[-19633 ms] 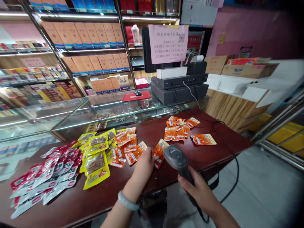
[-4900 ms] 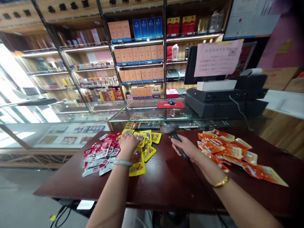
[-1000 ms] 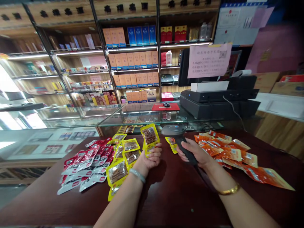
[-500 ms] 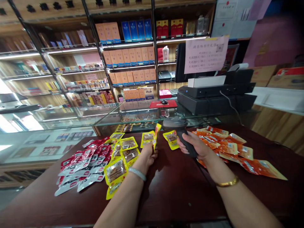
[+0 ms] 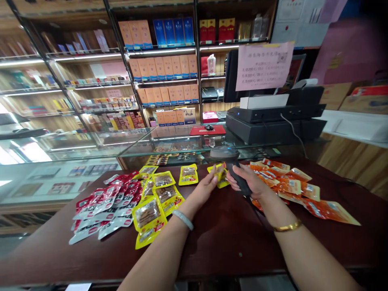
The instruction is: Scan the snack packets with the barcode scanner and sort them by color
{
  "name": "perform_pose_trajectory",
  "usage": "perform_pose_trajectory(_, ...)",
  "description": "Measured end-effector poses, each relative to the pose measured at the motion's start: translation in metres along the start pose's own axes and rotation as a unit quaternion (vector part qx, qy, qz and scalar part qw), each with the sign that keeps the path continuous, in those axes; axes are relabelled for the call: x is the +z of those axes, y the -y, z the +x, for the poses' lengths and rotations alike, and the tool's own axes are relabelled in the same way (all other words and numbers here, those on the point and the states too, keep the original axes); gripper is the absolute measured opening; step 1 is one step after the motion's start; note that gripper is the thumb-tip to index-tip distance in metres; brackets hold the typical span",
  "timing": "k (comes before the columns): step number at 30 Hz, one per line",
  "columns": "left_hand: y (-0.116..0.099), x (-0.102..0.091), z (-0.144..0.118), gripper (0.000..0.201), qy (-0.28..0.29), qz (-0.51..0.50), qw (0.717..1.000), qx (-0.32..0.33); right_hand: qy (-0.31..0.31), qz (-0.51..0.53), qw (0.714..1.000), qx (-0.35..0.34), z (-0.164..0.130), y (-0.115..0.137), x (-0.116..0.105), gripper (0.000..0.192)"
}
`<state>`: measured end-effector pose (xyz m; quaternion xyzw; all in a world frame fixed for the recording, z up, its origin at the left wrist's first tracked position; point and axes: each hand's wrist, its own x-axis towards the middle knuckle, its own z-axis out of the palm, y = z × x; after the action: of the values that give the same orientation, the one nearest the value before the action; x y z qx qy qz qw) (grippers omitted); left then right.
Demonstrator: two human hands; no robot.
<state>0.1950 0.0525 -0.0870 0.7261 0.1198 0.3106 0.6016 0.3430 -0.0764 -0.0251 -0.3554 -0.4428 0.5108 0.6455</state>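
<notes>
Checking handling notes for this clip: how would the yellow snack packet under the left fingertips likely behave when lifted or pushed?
The yellow snack packet looks like a thin, flat foil pouch, so it is probably light and floppy, bending when the left hand lifts it by an edge. Its glossy film and the smooth dark table suggest it would slide easily if pushed. It lies flat, so it is unlikely to roll.

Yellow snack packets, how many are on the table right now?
About 7. One under the left hand, by the scanner; one alone behind it; roughly five clustered beside the red packets. Overlaps may hide more.
</notes>
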Motion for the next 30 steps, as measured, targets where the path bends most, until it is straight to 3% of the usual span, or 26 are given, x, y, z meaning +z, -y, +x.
perform_pose_trajectory(2, -0.003, -0.005, 0.001, 0.059, 0.038, 0.078, 0.996, 0.018, 0.002, -0.006, 1.0, 0.004, 0.001, -0.003, 0.0, 0.032)
perform_pose_trajectory(3, -0.005, -0.01, 0.001, 0.054, 0.021, 0.119, 0.993, 0.011, 0.003, -0.009, 1.0, 0.007, 0.001, -0.004, 0.0, 0.033)
perform_pose_trajectory(5, -0.011, -0.024, 0.002, 0.043, -0.064, 0.231, 0.971, -0.018, 0.004, -0.011, 1.0, 0.015, 0.002, -0.006, 0.0, 0.034)
perform_pose_trajectory(8, -0.016, -0.048, -0.002, 0.037, -0.193, 0.446, 0.871, -0.065, 0.005, -0.005, 1.0, 0.028, 0.002, -0.009, 0.001, 0.035)
perform_pose_trajectory(11, -0.013, -0.063, -0.009, 0.056, -0.217, 0.584, 0.77, -0.135, 0.01, -0.002, 0.999, 0.038, 0.002, -0.011, 0.002, 0.034)
perform_pose_trajectory(13, -0.008, -0.066, -0.013, 0.068, -0.197, 0.621, 0.737, -0.179, 0.012, -0.005, 0.999, 0.042, 0.002, -0.012, 0.003, 0.035)
perform_pose_trajectory(15, -0.005, -0.065, -0.015, 0.073, -0.179, 0.635, 0.724, -0.202, 0.01, -0.012, 0.999, 0.044, 0.002, -0.014, 0.003, 0.036)
perform_pose_trajectory(20, -0.008, -0.066, -0.012, 0.08, -0.182, 0.62, 0.736, -0.199, 0.002, -0.022, 0.999, 0.048, 0.003, -0.015, 0.003, 0.038)
perform_pose_trajectory(22, -0.01, -0.068, -0.011, 0.074, -0.189, 0.599, 0.747, -0.217, 0.002, -0.025, 0.999, 0.048, 0.004, -0.015, 0.002, 0.038)
perform_pose_trajectory(26, -0.01, -0.073, -0.008, 0.04, -0.204, 0.487, 0.819, -0.223, -0.031, -0.06, 0.997, 0.041, 0.006, -0.016, -0.001, 0.039)
perform_pose_trajectory(30, -0.002, -0.074, -0.004, 0.027, -0.281, 0.315, 0.893, -0.158, -0.08, -0.122, 0.989, 0.026, 0.008, -0.017, -0.005, 0.04)
